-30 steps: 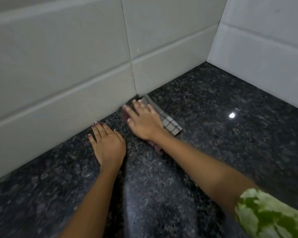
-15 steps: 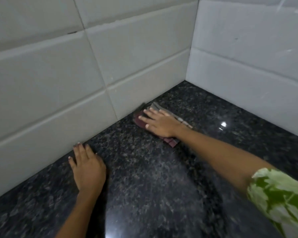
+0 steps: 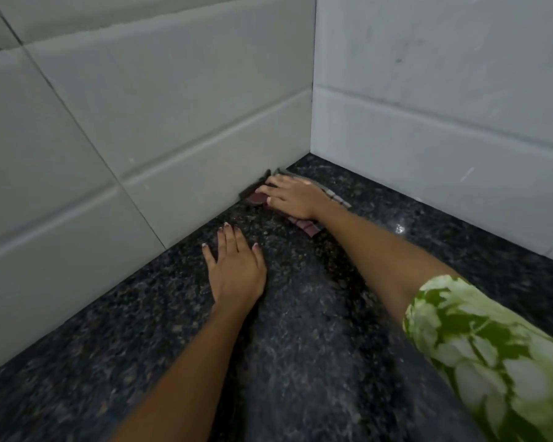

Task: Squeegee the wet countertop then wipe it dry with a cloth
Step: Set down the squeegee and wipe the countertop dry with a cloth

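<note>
My right hand (image 3: 292, 196) lies flat, pressing a checked maroon and grey cloth (image 3: 307, 226) onto the dark speckled granite countertop (image 3: 316, 346). The cloth sits against the foot of the left tiled wall, close to the corner, and most of it is hidden under the hand. My left hand (image 3: 235, 269) rests palm down on the counter, fingers spread, a short way in front of the cloth and holding nothing. No squeegee is in view.
White tiled walls stand on the left (image 3: 141, 122) and on the right (image 3: 444, 106), and they meet in a corner behind the cloth. A small light reflection (image 3: 399, 229) shines on the counter to the right of my right forearm.
My right hand has slid the cloth along the base of the left wall toward the corner. My left hand has moved up the counter and now lies nearer the cloth.
</note>
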